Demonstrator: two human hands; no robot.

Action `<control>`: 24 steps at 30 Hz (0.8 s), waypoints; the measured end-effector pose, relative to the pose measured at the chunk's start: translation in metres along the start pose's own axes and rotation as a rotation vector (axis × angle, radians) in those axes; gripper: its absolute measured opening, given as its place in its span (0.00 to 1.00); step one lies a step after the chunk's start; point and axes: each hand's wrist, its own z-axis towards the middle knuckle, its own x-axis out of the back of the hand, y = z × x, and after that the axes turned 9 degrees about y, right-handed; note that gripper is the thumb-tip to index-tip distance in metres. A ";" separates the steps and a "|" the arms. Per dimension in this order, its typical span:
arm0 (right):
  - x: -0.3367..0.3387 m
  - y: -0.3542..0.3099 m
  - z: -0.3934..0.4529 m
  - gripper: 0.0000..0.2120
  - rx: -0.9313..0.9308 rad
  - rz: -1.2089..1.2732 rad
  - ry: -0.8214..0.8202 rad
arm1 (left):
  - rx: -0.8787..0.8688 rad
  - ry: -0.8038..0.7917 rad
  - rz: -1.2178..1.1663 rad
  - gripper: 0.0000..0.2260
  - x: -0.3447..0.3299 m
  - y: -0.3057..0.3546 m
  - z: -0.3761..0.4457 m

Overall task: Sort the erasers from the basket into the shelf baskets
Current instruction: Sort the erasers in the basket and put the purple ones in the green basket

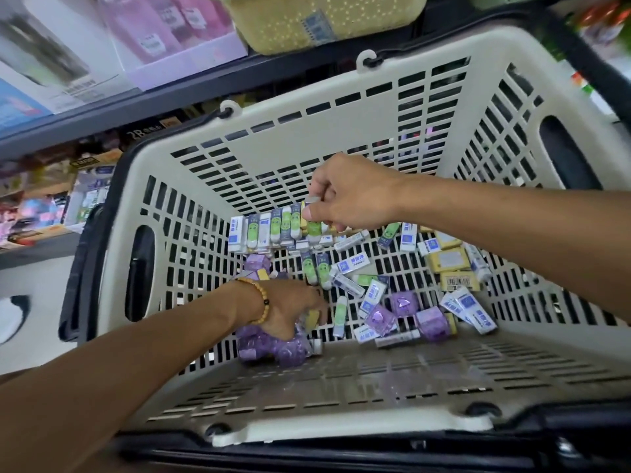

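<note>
Presently, head view only. A cream slotted shopping basket [358, 107] fills the frame, tilted toward the shelving beyond it, and both of the person's hands are down inside.

Erasers lie loose on the basket floor in mixed kinds: green-and-white sleeved ones [316, 268], blue-and-white sleeved ones [355, 262], purple wrapped cubes [432, 324] and yellow blocks [447, 259] toward the far right. The scatter suggests they were tipped in unsorted, hence the hand-picking by type.

Right hand [345, 196]: fingers curled, thumb and fingertips pinching the right end of a row of upright erasers [269, 230], green and blue sleeves side by side, near the far wall. Judgement: the row is held packed together so several go out in one lift. Whether the row is clear of the floor or resting on it cannot be told.

Left hand [290, 312]: on the near left of the floor, fingers curled down over a clump of purple wrapped erasers [273, 346]. It grips at least some of them; a yellow piece shows at the fingertips. A beaded bracelet [259, 302] sits on that wrist. Motion blur hides the finger detail.

Shelf beyond: a yellow perforated basket [307, 22] on the upper shelf, far centre, and boxed stock at far left, blurred. These look like destinations; which kind goes where is not readable.

Task state, judged: early to middle, since most erasers are in the shopping basket.
</note>
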 end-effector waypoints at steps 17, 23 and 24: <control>0.000 0.002 0.003 0.13 -0.005 -0.023 0.017 | 0.084 -0.195 0.100 0.27 0.009 0.003 0.007; -0.001 0.002 0.003 0.13 0.004 -0.033 0.028 | 0.106 -0.134 0.054 0.34 -0.001 -0.006 0.012; -0.001 0.002 0.002 0.13 0.005 -0.034 0.024 | 0.108 -0.160 0.049 0.36 -0.003 -0.008 0.014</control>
